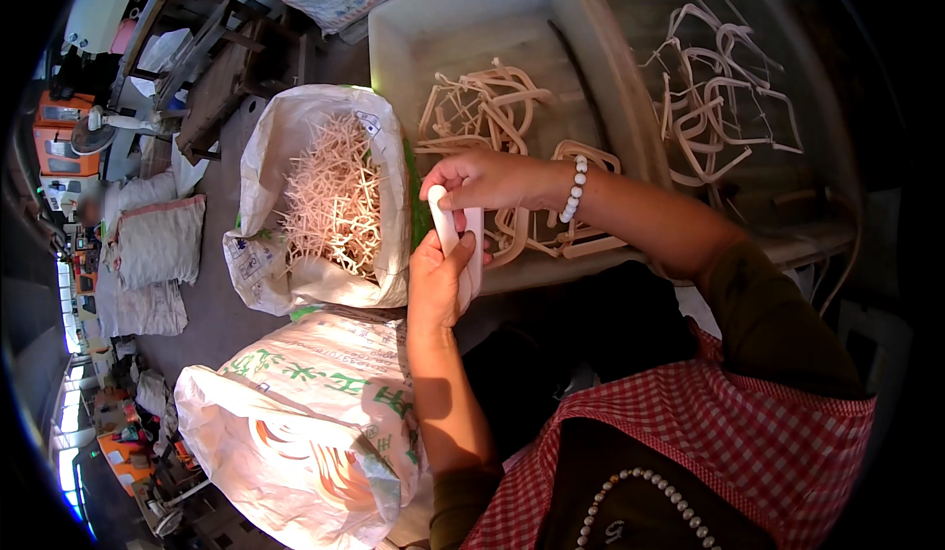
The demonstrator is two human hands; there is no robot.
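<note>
Between my two hands is a pale pinkish-white plastic piece (pixel 440 213), long, smooth and bent like a handle. My left hand (pixel 436 279) grips it from below, thumb pressed along its side. From above, the fingers of my right hand (pixel 492 178) pinch its upper end; a white bead bracelet circles that wrist. Just left of the hands stands an open white woven sack (pixel 258 161) filled with thin pinkish plastic sprues (pixel 335 195). Under my right forearm, more bent plastic frames (pixel 596 245) lie inside the near part of a large pale tub (pixel 492 20).
A tangle of frames (pixel 492 107) lies deeper in the tub. Another tub at right holds more bent pieces (pixel 704 107). A second white sack (pixel 315 353), with curved pieces (pixel 335 471) at its mouth, lies near my left arm. Full sacks (pixel 162 240) stand farther left.
</note>
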